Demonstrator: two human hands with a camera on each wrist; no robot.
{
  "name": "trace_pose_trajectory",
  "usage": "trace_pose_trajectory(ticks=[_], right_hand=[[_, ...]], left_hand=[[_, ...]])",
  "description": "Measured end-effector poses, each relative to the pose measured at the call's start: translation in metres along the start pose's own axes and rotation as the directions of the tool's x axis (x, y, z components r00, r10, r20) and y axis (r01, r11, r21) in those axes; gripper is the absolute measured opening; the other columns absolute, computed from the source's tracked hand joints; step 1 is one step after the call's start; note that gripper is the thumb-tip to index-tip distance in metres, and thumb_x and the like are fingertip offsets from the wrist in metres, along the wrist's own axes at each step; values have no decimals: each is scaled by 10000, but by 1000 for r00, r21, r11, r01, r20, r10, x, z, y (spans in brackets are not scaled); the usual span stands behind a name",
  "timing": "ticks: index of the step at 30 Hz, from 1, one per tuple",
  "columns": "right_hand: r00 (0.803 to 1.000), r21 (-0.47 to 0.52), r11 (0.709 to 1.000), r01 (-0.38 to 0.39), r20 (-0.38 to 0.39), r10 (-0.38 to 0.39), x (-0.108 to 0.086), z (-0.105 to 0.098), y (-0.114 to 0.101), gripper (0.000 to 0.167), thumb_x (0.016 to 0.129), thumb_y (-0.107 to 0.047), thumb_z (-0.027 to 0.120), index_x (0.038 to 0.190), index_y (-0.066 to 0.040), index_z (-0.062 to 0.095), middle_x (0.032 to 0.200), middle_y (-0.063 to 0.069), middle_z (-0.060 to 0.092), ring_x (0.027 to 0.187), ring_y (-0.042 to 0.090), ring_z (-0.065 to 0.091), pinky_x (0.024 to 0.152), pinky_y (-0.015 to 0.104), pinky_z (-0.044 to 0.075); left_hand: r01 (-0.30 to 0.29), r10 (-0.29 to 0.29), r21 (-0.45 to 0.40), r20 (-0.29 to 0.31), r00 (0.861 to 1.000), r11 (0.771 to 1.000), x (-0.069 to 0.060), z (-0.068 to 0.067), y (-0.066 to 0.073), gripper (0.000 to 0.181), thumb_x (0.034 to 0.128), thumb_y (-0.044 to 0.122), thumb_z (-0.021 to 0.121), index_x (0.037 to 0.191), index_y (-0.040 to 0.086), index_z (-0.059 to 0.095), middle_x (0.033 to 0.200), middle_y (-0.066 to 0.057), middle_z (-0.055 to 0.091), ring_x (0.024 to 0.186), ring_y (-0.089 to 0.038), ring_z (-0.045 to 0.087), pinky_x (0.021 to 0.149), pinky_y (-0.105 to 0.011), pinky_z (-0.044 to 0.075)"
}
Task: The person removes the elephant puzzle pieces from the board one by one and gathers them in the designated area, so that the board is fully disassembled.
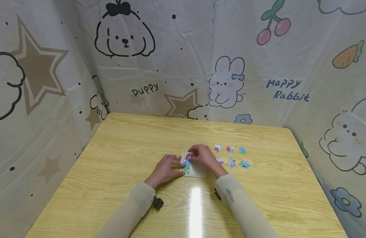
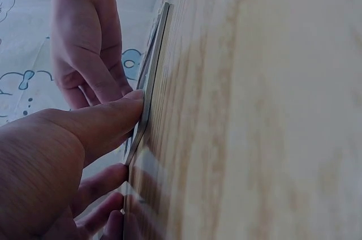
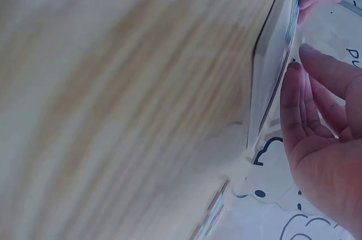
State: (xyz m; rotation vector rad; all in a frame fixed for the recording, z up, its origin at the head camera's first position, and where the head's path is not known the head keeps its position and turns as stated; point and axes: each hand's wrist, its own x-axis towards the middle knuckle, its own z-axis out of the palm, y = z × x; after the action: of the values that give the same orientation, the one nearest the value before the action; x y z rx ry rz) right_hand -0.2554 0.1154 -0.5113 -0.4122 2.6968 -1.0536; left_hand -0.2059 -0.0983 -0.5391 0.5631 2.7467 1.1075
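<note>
A pale jigsaw board [image 1: 198, 172] lies on the table, its left part filled with colourful pieces [image 1: 186, 170] in green, blue, red and yellow. At its left edge is my left hand [image 1: 166, 168]. The left thumb [image 2: 116, 116] presses on the board's near edge, and the other fingers touch its left side and the pieces there. Over the upper middle of the board, my right hand [image 1: 204, 157] pinches a small puzzle piece between thumb and fingertips [image 3: 291, 76]. The fingers mostly hide that piece.
Loose puzzle pieces lie in two rows right of the board, among them a red-and-white one [image 1: 217, 148] and a blue-and-green one [image 1: 244, 164]. The right forearm partly covers one. The wooden table [image 1: 126, 142] meets a printed cloth [image 1: 183, 66] at its back and sides.
</note>
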Motion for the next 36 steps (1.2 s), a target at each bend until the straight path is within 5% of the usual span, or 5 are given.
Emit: trace_pose_trajectory(ticks=[24, 36], right_hand=[[997, 20, 997, 72, 6, -72, -56, -42, 34, 222, 915, -38, 767, 1135, -16, 753, 950, 48, 713, 848, 136, 652, 785, 287, 572], [999, 45, 998, 38, 17, -39, -90, -57, 61, 239, 908, -13, 762, 1146, 2, 746, 946, 43, 711, 842, 125, 636, 744, 233, 555]], left_hand=[[10, -10, 7, 14, 1000, 1000, -1, -1, 1, 303, 843, 311, 872, 1110, 179, 818, 1461, -70, 629, 1395, -317, 474, 1174, -538, 382], [8, -8, 23, 16, 1000, 1000, 0, 1, 0, 306, 850, 322, 866, 1118, 184, 815, 1476, -53, 617, 1407, -308, 476, 1176, -530, 386]])
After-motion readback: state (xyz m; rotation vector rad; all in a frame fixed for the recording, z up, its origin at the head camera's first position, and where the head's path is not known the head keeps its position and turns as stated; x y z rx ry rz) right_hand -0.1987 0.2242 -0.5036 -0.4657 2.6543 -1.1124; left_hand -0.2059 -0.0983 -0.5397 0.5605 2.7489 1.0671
